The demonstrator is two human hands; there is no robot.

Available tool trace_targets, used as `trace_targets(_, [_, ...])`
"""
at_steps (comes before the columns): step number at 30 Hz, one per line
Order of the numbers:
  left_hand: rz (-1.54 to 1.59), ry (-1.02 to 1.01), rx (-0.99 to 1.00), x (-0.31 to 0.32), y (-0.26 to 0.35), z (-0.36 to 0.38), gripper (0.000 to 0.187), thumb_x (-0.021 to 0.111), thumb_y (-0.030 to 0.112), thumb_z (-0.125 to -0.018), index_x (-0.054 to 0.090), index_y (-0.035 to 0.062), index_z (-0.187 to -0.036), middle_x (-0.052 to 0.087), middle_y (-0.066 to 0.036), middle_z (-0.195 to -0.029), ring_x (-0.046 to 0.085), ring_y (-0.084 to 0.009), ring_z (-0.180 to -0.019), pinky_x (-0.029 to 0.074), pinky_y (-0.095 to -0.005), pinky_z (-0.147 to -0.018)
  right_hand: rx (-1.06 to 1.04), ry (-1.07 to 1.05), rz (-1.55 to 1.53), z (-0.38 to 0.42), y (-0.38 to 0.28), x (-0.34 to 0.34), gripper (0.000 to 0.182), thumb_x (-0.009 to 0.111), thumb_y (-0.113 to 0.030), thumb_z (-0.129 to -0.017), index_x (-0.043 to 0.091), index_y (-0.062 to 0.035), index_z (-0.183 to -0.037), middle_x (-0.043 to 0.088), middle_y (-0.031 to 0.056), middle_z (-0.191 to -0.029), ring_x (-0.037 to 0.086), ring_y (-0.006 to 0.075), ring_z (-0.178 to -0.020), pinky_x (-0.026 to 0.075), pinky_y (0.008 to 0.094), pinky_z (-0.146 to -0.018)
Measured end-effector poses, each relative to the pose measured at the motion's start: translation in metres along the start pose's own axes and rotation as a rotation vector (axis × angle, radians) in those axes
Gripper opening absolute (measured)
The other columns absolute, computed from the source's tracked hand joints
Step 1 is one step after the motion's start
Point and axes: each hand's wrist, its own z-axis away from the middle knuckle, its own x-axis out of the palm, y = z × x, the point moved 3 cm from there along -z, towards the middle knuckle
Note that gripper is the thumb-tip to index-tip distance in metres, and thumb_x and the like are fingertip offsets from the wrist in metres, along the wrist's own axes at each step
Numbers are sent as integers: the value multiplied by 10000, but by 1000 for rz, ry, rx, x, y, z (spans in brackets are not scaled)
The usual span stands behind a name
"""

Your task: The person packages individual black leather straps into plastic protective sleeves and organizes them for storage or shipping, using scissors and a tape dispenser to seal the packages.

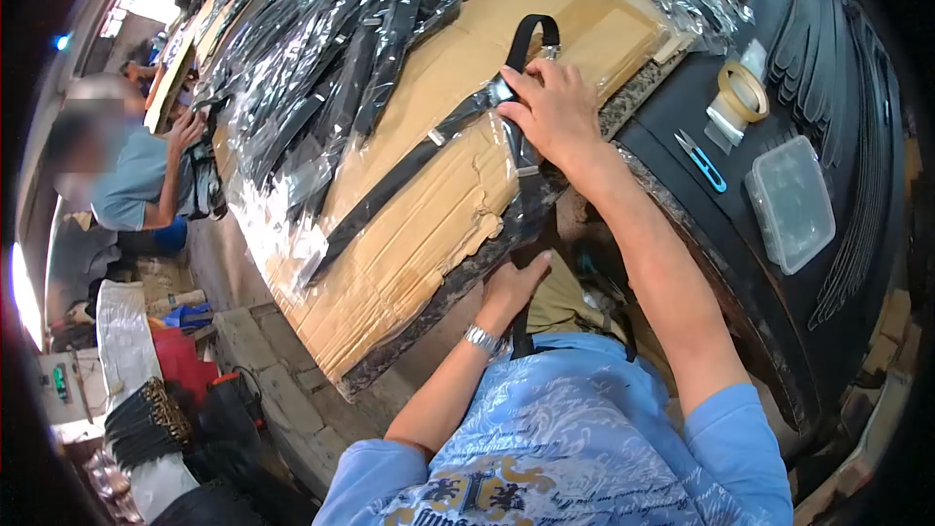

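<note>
1. Tabletop (682, 185): dark, stone-edged, runs diagonally through the view. A big cardboard sheet (438, 234) covers most of it.
2. Bagged straps (321, 68): a pile of black straps in clear plastic sleeves, spread over the far part of the cardboard.
3. Co-worker (127, 175) far left in a blue shirt, one hand raised to a bundle of black straps.
4. Black strap (429, 151): lies diagonally across the cardboard, part inside a clear sleeve; its looped end (534, 34) sticks up just past the right hand.
5. Right hand (555, 112): palm down on the strap near the loop, fingers curled, pinning strap and sleeve to the cardboard.
6. Left hand (516, 282): at the tabletop's near edge, below the cardboard, touching a strap end hanging there. Cannot tell if the fingers are closed on it.
7. Right side of tabletop: clear plastic box (794, 205), tape roll (742, 90), blue thread snips (701, 161), well apart from both hands.
</note>
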Motion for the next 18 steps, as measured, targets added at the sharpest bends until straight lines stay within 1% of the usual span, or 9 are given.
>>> trace_targets(5, [119,-48,130,-29,27,41,499,636,367,-903,600,-34,-1196,643,-294,-1102,595,-435,-1079,448,-431,-937,-20,33,-4,-2,4,2,436,715,-412,-811,681,-251,-1215,578,41,-1180,514,282,-1103,409,470,-928])
trace_targets(6, [119,4,211,-35,28,54,394,660,326,-889,640,-33,-1051,673,-263,-942,657,-409,-892,498,-431,-804,-28,25,-8,-3,4,1,433,714,-413,-811,684,-248,-1210,580,42,-1175,517,285,-1097,417,467,-923])
trace_targets(9, [-55,-198,-63,-78,55,94,420,696,302,-881,610,-21,-1135,687,-189,-948,677,-240,-885,514,-337,-780,-43,33,-7,-3,5,0,432,710,-415,-812,687,-236,-1205,583,40,-1163,524,287,-1084,432,459,-914])
trace_targets(12, [-35,-57,94,-114,54,120,426,729,242,-862,576,1,-1179,680,-123,-903,651,-152,-802,513,-303,-707,-64,46,14,-4,8,4,441,707,-418,-814,683,-225,-1210,584,38,-1160,523,286,-1083,437,453,-911])
trace_targets(13, [76,9,116,-148,81,135,497,741,264,-834,530,10,-1206,664,-128,-785,643,-206,-691,515,-341,-676,-78,50,24,-4,7,5,445,706,-419,-815,682,-221,-1212,584,37,-1159,523,285,-1085,437,451,-911])
trace_targets(14, [131,-6,101,-160,71,134,561,744,264,-836,503,23,-1282,673,-96,-805,638,-145,-736,515,-324,-694,-80,43,32,-4,7,5,455,704,-421,-817,677,-214,-1221,582,38,-1169,520,285,-1091,437,451,-904])
trace_targets(15, [93,13,141,-176,74,134,574,724,261,-851,497,44,-1331,666,-113,-829,638,-160,-749,511,-320,-708,-74,33,30,-4,6,6,454,704,-421,-817,677,-212,-1219,580,41,-1171,520,286,-1092,435,454,-903])
trace_targets(17, [-172,134,114,-205,105,133,495,703,243,-869,548,82,-1311,677,-138,-875,663,-236,-754,515,-346,-692,-54,21,35,-4,5,5,453,704,-422,-818,676,-209,-1217,578,46,-1177,519,287,-1095,432,458,-900])
trace_targets(18, [-332,238,300,-214,102,123,445,696,235,-872,581,100,-1281,673,-146,-889,660,-278,-777,512,-366,-690,-50,43,38,-4,4,5,448,704,-422,-817,677,-204,-1208,577,50,-1170,520,287,-1092,430,462,-895])
